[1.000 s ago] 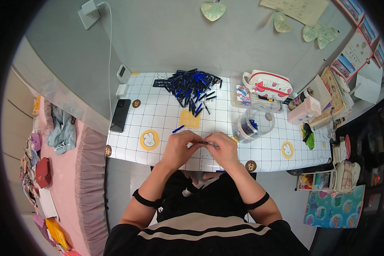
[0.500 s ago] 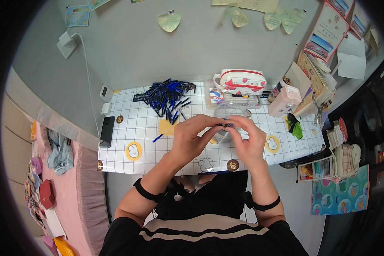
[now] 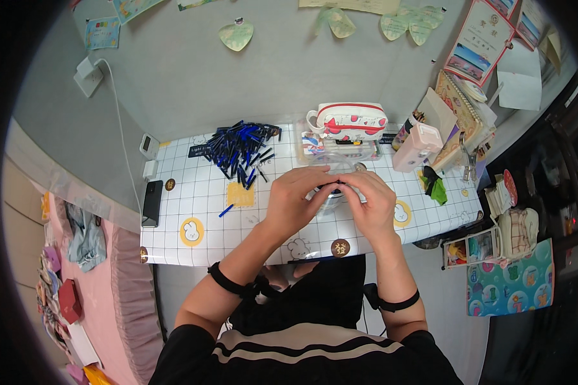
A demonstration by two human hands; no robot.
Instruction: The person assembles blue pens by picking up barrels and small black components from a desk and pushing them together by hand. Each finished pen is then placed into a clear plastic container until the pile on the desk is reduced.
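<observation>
My left hand (image 3: 297,200) and my right hand (image 3: 372,202) meet over the white checked desk (image 3: 199,199), pinching a thin dark pen part (image 3: 331,185) between their fingertips. They hover above a clear round plastic container (image 3: 335,168), which they mostly hide. A pile of several blue and black pen parts (image 3: 241,149) lies to the far left of my hands. One loose blue piece (image 3: 225,210) rests on the desk near a yellow square patch.
A white and red pencil case (image 3: 348,120) sits on a clear box behind the hands. A pink box (image 3: 416,146), notebooks and green clips (image 3: 437,186) crowd the right end. A black phone (image 3: 152,202) lies at the left edge, cabled to a wall socket (image 3: 87,76).
My hands have stayed joined on the small part while the view shifted, so they now sit over the clear container rather than at the desk's front edge.
</observation>
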